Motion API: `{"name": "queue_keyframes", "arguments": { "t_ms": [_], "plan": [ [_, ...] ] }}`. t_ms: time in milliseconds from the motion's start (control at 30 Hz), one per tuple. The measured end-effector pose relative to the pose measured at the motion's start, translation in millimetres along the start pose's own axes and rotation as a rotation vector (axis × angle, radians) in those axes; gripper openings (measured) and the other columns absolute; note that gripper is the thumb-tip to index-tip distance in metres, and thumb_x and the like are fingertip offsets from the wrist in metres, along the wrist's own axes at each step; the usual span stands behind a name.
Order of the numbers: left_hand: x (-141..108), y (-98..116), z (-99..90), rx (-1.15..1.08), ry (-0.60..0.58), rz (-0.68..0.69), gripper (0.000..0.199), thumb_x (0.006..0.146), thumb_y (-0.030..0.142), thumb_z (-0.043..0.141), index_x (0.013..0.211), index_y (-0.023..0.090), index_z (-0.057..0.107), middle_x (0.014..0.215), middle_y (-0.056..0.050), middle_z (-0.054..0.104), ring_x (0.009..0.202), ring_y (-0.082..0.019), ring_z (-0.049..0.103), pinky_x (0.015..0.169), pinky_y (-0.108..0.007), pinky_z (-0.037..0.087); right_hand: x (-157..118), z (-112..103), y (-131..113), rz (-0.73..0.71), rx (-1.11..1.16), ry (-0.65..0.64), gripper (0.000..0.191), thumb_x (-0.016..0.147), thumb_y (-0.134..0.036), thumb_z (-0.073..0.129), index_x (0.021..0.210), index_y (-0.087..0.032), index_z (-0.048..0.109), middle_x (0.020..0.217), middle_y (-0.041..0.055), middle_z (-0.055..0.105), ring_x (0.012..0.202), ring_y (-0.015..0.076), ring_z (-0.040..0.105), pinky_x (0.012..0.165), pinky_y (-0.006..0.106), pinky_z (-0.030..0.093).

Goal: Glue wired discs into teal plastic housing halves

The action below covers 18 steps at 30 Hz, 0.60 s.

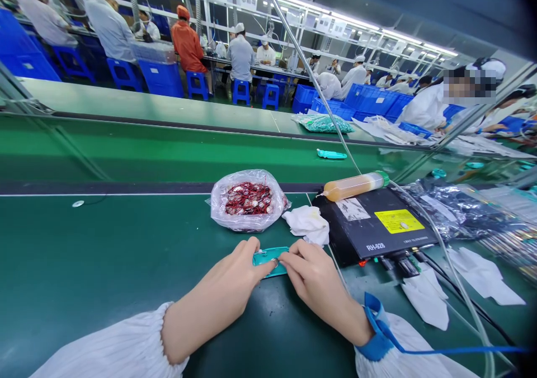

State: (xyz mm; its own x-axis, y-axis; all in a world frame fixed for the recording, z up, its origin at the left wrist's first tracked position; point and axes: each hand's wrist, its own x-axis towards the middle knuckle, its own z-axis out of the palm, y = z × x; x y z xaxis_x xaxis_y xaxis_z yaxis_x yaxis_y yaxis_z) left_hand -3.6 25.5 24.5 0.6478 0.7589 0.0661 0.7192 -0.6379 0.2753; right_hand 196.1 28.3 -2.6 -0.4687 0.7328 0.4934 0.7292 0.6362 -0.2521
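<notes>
A flat turquoise plastic shell lies low over the green bench, between my two hands. My left hand grips its left side, thumb pressed onto the inner face. From the right, my right hand pinches at the shell's edge with fingers bent close to the left thumb; a small dark part seems to sit there, too tiny to name. A blue wrist strap circles my right wrist. Just beyond the hands stands an open plastic bag of small round silver parts with red wires.
A crumpled white cloth lies beside a black RH-928 box, with an amber-filled syringe on top. A thin tube and cables run along the right. Another turquoise piece sits on the green belt. Co-workers sit beyond.
</notes>
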Motion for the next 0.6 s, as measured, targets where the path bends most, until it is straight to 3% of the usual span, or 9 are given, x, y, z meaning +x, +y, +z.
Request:
{"name": "queue_keyframes", "arguments": {
  "t_ms": [133,333,467,600],
  "plan": [
    [2,4,-6.1,0.035,-0.092,-0.013,0.045,0.085,0.003,0.032,0.117,0.023,0.056,0.094,-0.008,0.047,0.074,-0.019,0.049,0.064,-0.028,0.048,0,-1,0,0.006,0.012,-0.013,0.026,0.094,-0.014,0.043,0.080,-0.016,0.064,0.073,0.0037,0.053,0.066,0.0159,0.048,0.059,0.028,0.036],
    [5,9,-12.2,0.027,-0.238,-0.075,0.041,0.086,0.004,0.035,0.117,0.021,0.056,0.099,-0.010,0.046,0.087,-0.024,0.053,0.071,-0.037,0.051,0,-1,0,0.013,0.032,-0.010,0.022,0.095,-0.018,0.043,0.089,-0.016,0.064,0.077,0.0049,0.056,0.068,0.0174,0.053,0.061,0.030,0.044],
    [-1,8,-6.1,-0.090,-0.147,-0.122,0.040,0.087,0.005,0.037,0.119,0.023,0.053,0.109,-0.011,0.045,0.092,-0.024,0.055,0.077,-0.039,0.051,-2,-5,1,0.072,0.085,0.091,0.024,0.094,-0.025,0.046,0.113,-0.014,0.057,0.098,0.0114,0.059,0.089,0.0209,0.059,0.074,0.033,0.051],
    [-18,-1,-19.3,-0.216,-0.006,-0.170,0.037,0.087,0.007,0.039,0.115,0.024,0.054,0.113,-0.008,0.048,0.093,-0.020,0.057,0.084,-0.035,0.050,-3,-19,3,0.124,0.110,0.264,0.021,0.094,-0.026,0.047,0.110,-0.017,0.056,0.099,0.0105,0.059,0.091,0.0202,0.060,0.079,0.032,0.052]
  ]
}}
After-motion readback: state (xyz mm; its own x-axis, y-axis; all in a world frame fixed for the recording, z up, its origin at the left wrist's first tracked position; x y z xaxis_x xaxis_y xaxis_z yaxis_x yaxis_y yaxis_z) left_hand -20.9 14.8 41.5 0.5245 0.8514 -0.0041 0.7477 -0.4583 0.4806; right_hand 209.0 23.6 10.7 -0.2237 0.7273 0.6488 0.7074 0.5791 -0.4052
